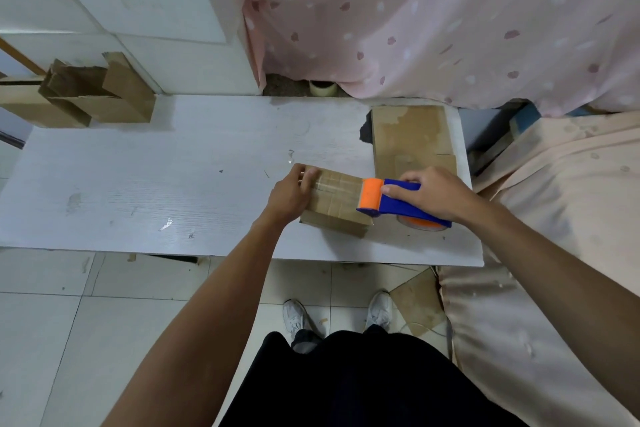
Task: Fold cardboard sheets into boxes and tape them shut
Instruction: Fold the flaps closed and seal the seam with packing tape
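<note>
A small folded cardboard box (337,204) sits near the front right of the white table (156,184), with a strip of clear tape across its top. My left hand (289,192) holds the box's left end, fingers over the top edge. My right hand (433,192) grips a blue and orange tape dispenser (391,201), whose orange head rests on the box's right end. A stack of flat cardboard sheets (412,139) lies just behind the box, at the table's right.
Several folded boxes (93,94) stand at the table's back left by a white door. A pink dotted curtain (433,17) hangs behind. A peach cloth-covered surface (554,218) borders the right. A cardboard scrap (417,300) lies on the tiled floor by my shoes.
</note>
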